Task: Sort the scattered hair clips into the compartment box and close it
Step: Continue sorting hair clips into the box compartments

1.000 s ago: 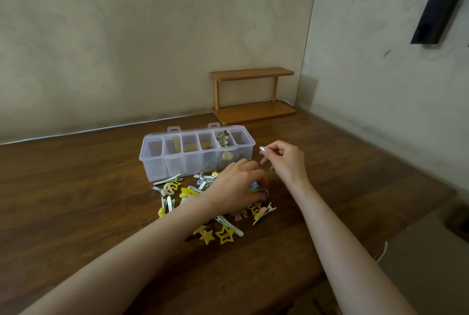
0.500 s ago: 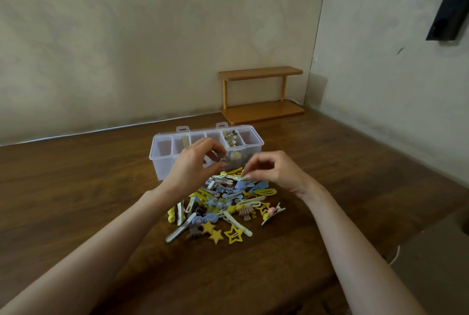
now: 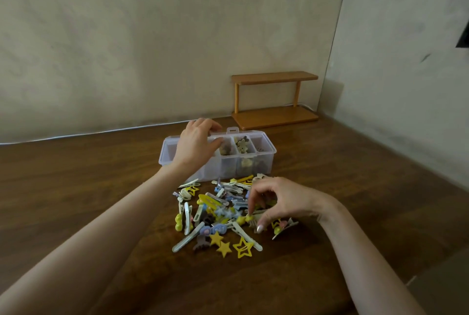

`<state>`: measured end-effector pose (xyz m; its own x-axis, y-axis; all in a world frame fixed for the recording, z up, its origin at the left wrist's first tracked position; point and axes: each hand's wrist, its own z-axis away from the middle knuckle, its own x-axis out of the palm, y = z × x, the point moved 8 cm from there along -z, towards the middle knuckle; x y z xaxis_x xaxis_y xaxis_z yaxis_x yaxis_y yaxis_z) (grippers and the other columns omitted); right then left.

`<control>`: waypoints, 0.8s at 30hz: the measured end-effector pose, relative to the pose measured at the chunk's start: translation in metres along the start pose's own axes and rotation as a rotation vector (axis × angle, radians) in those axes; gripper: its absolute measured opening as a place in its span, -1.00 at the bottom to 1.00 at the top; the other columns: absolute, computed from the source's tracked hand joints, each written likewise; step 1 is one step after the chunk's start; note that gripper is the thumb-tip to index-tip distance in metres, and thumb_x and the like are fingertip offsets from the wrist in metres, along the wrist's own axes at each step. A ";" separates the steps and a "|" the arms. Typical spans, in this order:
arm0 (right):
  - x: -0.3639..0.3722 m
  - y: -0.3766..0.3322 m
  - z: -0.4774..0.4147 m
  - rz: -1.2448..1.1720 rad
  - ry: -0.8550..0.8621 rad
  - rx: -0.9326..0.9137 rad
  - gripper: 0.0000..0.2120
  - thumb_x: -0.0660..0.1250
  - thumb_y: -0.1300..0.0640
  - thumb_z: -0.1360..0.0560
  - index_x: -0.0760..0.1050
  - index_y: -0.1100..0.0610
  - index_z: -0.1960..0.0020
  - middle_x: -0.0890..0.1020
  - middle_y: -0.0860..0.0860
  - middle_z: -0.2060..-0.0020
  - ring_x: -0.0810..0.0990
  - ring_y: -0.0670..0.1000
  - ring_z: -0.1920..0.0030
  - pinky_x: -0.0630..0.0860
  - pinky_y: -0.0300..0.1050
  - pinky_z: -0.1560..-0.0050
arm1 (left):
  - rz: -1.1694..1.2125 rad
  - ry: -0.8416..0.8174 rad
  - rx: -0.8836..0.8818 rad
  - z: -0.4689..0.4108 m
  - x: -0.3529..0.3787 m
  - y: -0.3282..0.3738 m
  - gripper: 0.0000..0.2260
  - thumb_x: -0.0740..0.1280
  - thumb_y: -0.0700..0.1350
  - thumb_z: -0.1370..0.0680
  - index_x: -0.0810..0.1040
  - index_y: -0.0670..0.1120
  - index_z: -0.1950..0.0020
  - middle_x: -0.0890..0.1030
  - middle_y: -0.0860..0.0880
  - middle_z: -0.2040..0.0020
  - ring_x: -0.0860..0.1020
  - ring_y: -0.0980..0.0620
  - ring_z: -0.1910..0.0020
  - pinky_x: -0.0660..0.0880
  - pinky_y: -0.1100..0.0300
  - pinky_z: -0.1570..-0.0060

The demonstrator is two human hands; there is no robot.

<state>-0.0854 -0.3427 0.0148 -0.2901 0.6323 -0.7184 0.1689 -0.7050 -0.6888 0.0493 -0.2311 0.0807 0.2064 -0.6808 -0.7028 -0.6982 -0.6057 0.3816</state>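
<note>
Two broad stretches of bare wood lie to either side of the work: the table (image 3: 76, 187) runs open toward its left edge and again toward its right edge. The near edge is crossed only by the two forearms. At the far right corner, where the two walls meet, stands a small wooden shelf (image 3: 274, 101), well apart from everything else. A white cable (image 3: 101, 132) follows the far edge.

The compartment box (image 3: 264, 156) sits mid-table, nearer the far edge, clear plastic, open on top, split crosswise into cells. The right-hand cells hold brown and beige clips. Just in front of it, toward the near edge, spreads the pile of hair clips (image 3: 215, 206): white, yellow, pale blue and brown, with yellow stars (image 3: 224, 247) on its near fringe.

The left hand (image 3: 196, 143) hangs over the box's middle cells, fingers bent downward; whether they hold anything cannot be told. The right hand (image 3: 284, 200) rests at the pile's right side, thumb and forefinger pinching a cream clip (image 3: 253, 220) with a yellow bead.
</note>
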 end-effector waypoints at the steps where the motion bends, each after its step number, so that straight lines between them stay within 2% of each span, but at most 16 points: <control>1: 0.000 0.000 0.000 0.013 0.001 0.002 -0.74 0.57 0.05 -0.25 0.56 -0.06 0.13 0.52 0.03 -0.01 0.49 0.03 0.03 0.48 0.03 0.01 | 0.000 0.014 0.006 0.003 -0.002 -0.001 -0.79 0.36 -0.08 -0.49 0.52 -0.10 -0.10 0.56 -0.04 -0.06 0.44 -0.03 -0.09 0.40 0.12 -0.03; 5: -0.003 0.001 0.000 0.021 0.039 0.006 -0.76 0.57 0.04 -0.26 0.57 -0.02 0.14 0.54 0.03 0.04 0.46 -0.08 0.16 0.46 -0.07 0.13 | -0.009 0.091 0.056 0.027 -0.021 -0.001 -0.86 0.34 -0.14 -0.50 0.54 -0.10 -0.05 0.55 -0.02 -0.02 0.44 0.01 -0.02 0.33 0.22 0.07; 8: -0.006 0.002 0.000 0.049 0.097 -0.003 -0.79 0.55 -0.03 -0.28 0.58 -0.01 0.16 0.54 -0.06 0.09 0.48 -0.06 0.14 0.47 -0.06 0.12 | -0.025 0.119 0.071 0.050 -0.035 -0.002 -0.89 0.33 -0.16 -0.50 0.53 -0.07 -0.01 0.51 0.05 0.04 0.40 0.09 0.04 0.31 0.23 0.14; 12: -0.011 0.003 -0.002 0.092 0.155 -0.003 -0.80 0.52 -0.05 -0.31 0.59 -0.02 0.13 0.53 -0.06 0.09 0.48 -0.08 0.11 0.45 -0.14 0.12 | -0.006 -0.002 0.110 0.078 -0.036 0.000 -0.90 0.34 -0.16 -0.49 0.52 -0.04 0.00 0.52 0.06 0.04 0.44 0.13 0.06 0.35 0.30 0.19; 15: -0.008 0.005 -0.003 0.098 0.125 -0.009 -0.81 0.52 -0.01 -0.32 0.59 -0.04 0.11 0.53 -0.03 0.07 0.47 -0.14 0.14 0.42 -0.24 0.15 | 0.029 -0.098 0.165 0.097 -0.032 0.010 -0.90 0.35 -0.14 -0.49 0.53 -0.03 0.01 0.52 0.09 0.04 0.47 0.18 0.09 0.38 0.35 0.17; 18: -0.007 0.006 -0.003 0.053 0.125 0.000 -0.84 0.51 0.01 -0.33 0.60 -0.02 0.12 0.53 -0.09 0.09 0.47 -0.17 0.13 0.41 -0.24 0.12 | 0.092 -0.157 0.180 0.109 -0.032 0.015 -0.91 0.36 -0.13 -0.48 0.54 0.00 0.04 0.53 0.12 0.06 0.47 0.23 0.10 0.45 0.31 0.16; 21: -0.017 0.003 -0.002 -0.075 0.226 -0.013 -0.88 0.49 0.05 -0.36 0.59 0.02 0.14 0.57 -0.09 0.15 0.50 -0.13 0.16 0.44 -0.20 0.13 | 0.084 -0.225 0.212 0.118 -0.030 0.017 -0.91 0.33 -0.01 -0.47 0.52 0.04 0.05 0.52 0.14 0.07 0.46 0.21 0.10 0.47 0.28 0.17; 24: -0.030 -0.007 -0.001 -0.134 0.381 -0.044 -0.91 0.46 0.13 -0.40 0.56 0.05 0.13 0.59 -0.05 0.22 0.52 -0.14 0.24 0.43 -0.21 0.20 | 0.050 -0.267 0.223 0.126 -0.026 0.015 -0.80 0.27 0.13 -0.44 0.49 0.06 0.04 0.45 0.20 0.10 0.42 0.24 0.11 0.37 0.40 0.20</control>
<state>-0.0766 -0.3567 0.0409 0.0566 0.7971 -0.6012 0.1964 -0.5993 -0.7760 -0.0532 -0.1707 0.0296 0.0018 -0.5576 -0.8301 -0.8415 -0.4493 0.3000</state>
